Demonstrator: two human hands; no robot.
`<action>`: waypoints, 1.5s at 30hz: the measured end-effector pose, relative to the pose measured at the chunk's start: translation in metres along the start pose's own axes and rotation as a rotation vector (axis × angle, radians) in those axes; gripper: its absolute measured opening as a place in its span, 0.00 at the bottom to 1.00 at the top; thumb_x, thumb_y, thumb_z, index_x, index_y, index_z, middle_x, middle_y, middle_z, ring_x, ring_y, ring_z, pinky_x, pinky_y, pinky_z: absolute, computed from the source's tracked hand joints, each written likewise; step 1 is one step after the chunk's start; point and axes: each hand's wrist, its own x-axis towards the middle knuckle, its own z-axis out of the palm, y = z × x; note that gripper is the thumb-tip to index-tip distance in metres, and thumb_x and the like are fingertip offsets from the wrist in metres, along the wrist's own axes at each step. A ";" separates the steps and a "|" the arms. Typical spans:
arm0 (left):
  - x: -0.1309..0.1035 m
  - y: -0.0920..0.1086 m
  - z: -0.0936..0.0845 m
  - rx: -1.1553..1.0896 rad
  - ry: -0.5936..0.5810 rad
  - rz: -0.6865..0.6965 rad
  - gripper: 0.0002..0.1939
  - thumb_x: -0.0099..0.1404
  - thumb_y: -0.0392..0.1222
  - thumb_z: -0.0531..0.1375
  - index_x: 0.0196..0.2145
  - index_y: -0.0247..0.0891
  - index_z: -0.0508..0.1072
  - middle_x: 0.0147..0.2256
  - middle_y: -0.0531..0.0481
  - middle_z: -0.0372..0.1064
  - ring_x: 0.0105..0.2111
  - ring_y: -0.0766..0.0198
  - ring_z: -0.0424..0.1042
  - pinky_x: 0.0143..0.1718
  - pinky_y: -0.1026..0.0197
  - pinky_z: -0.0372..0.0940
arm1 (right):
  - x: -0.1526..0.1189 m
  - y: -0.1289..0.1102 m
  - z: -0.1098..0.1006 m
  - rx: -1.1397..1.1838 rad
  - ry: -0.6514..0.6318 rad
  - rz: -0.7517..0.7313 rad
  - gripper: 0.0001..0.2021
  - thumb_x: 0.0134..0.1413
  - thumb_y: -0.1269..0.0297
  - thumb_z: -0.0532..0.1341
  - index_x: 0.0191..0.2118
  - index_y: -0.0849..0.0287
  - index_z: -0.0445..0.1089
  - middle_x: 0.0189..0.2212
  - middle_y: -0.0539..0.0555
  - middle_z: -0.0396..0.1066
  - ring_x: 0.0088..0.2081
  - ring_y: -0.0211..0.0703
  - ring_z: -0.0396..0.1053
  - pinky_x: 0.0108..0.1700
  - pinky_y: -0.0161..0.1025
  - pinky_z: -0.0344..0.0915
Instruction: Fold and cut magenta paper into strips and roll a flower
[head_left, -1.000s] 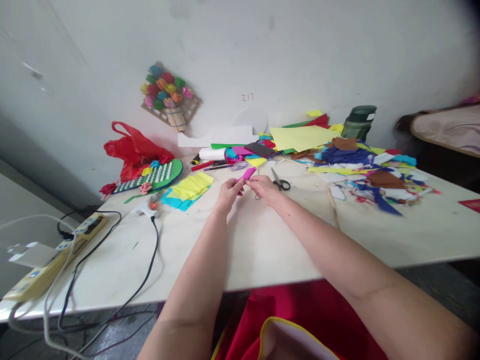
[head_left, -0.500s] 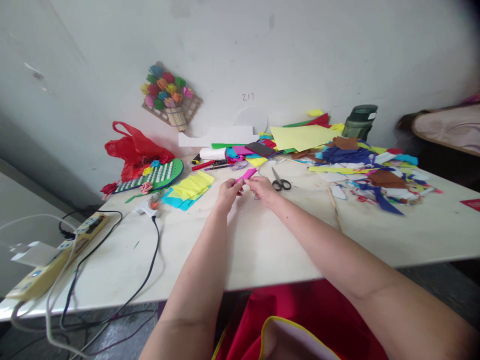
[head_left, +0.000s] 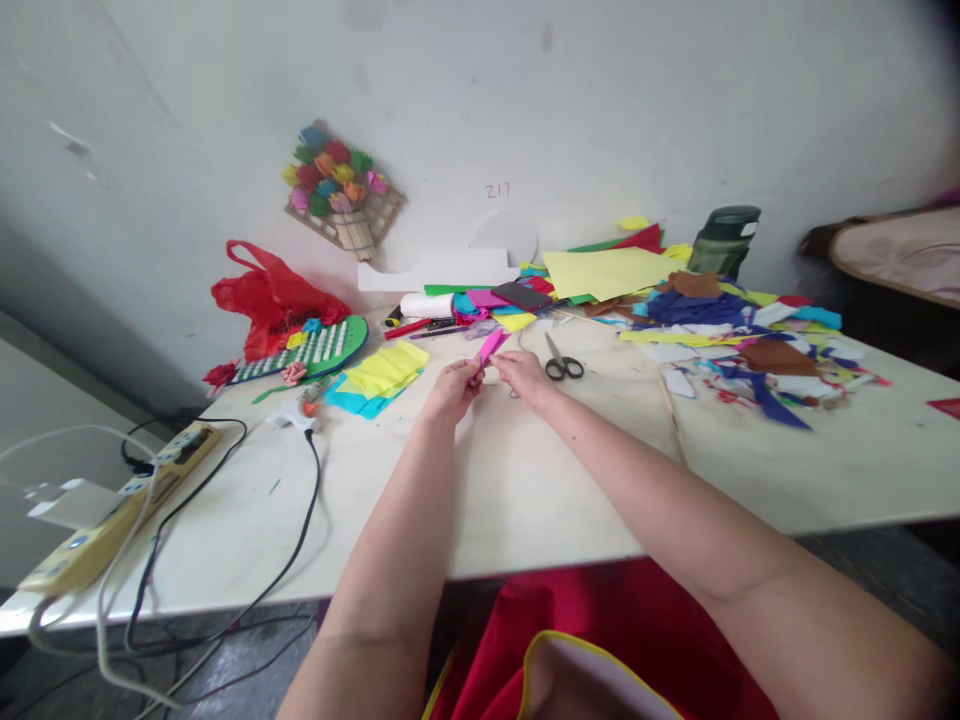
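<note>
A small piece of folded magenta paper point(head_left: 492, 346) is pinched in the fingers of my left hand point(head_left: 453, 386), over the middle of the white table point(head_left: 525, 500). My right hand point(head_left: 522, 376) is closed at the paper's lower right edge, its fingertips pinching that edge. Just right of my right hand lie black-handled scissors point(head_left: 562, 362), blades pointing away. Yellow paper sheets point(head_left: 386, 368) rest on blue ones point(head_left: 360, 400) to the left of my left hand.
Paper scraps point(head_left: 765, 360) are heaped at right near a green bottle point(head_left: 724, 243). A thin stick point(head_left: 673, 420) lies beside them. At left are a red bag point(head_left: 266, 295), a glue gun point(head_left: 296, 415), cables and a power strip point(head_left: 127, 505).
The magenta paper has turned to stand more upright in my left hand, and its folds show more. My right hand stays close beside it.
</note>
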 end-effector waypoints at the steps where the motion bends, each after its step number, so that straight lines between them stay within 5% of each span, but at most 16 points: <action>1: 0.000 0.000 -0.001 -0.031 -0.003 -0.019 0.11 0.51 0.41 0.64 0.27 0.32 0.67 0.20 0.54 0.59 0.20 0.74 0.58 0.24 0.69 0.58 | 0.001 0.000 -0.001 -0.055 -0.001 -0.037 0.11 0.47 0.58 0.56 0.26 0.61 0.68 0.15 0.45 0.54 0.19 0.33 0.52 0.21 0.33 0.48; 6: 0.001 0.001 -0.004 -0.100 -0.004 -0.059 0.08 0.54 0.38 0.62 0.26 0.32 0.66 0.20 0.54 0.58 0.19 0.75 0.57 0.22 0.70 0.58 | 0.001 -0.001 -0.003 -0.477 0.010 -0.254 0.12 0.51 0.61 0.55 0.28 0.61 0.73 0.21 0.51 0.67 0.28 0.39 0.62 0.30 0.34 0.54; 11: 0.003 0.001 -0.006 -0.130 0.028 -0.067 0.09 0.55 0.38 0.62 0.25 0.32 0.65 0.20 0.55 0.57 0.18 0.76 0.55 0.21 0.71 0.56 | -0.003 -0.003 -0.002 -0.726 0.043 -0.284 0.12 0.53 0.61 0.55 0.33 0.58 0.75 0.29 0.53 0.74 0.34 0.42 0.67 0.32 0.35 0.55; 20: 0.002 0.003 -0.004 0.037 0.110 -0.005 0.12 0.53 0.41 0.64 0.23 0.34 0.64 0.18 0.56 0.56 0.17 0.76 0.54 0.19 0.70 0.53 | -0.005 -0.003 -0.002 -0.800 0.066 -0.308 0.13 0.54 0.61 0.54 0.35 0.57 0.76 0.30 0.54 0.75 0.34 0.42 0.68 0.32 0.35 0.54; 25: 0.004 0.000 -0.004 0.280 0.166 0.109 0.15 0.52 0.47 0.64 0.21 0.35 0.64 0.18 0.55 0.57 0.18 0.74 0.55 0.21 0.68 0.54 | -0.003 -0.001 -0.003 -0.791 0.042 -0.307 0.13 0.54 0.60 0.54 0.35 0.57 0.76 0.29 0.53 0.75 0.33 0.42 0.67 0.31 0.35 0.54; 35: 0.008 0.000 -0.002 0.839 0.362 0.257 0.10 0.55 0.43 0.60 0.20 0.38 0.67 0.15 0.54 0.57 0.20 0.66 0.57 0.25 0.64 0.50 | -0.003 0.000 -0.004 -0.807 -0.022 -0.323 0.13 0.53 0.62 0.54 0.31 0.57 0.76 0.29 0.53 0.75 0.32 0.42 0.67 0.30 0.36 0.52; 45: 0.008 0.003 -0.008 1.112 0.278 0.342 0.10 0.53 0.41 0.62 0.18 0.38 0.67 0.18 0.51 0.59 0.23 0.64 0.57 0.29 0.63 0.50 | -0.002 -0.016 -0.017 -0.866 0.032 -0.334 0.12 0.51 0.60 0.56 0.34 0.55 0.77 0.31 0.54 0.75 0.34 0.44 0.68 0.30 0.36 0.53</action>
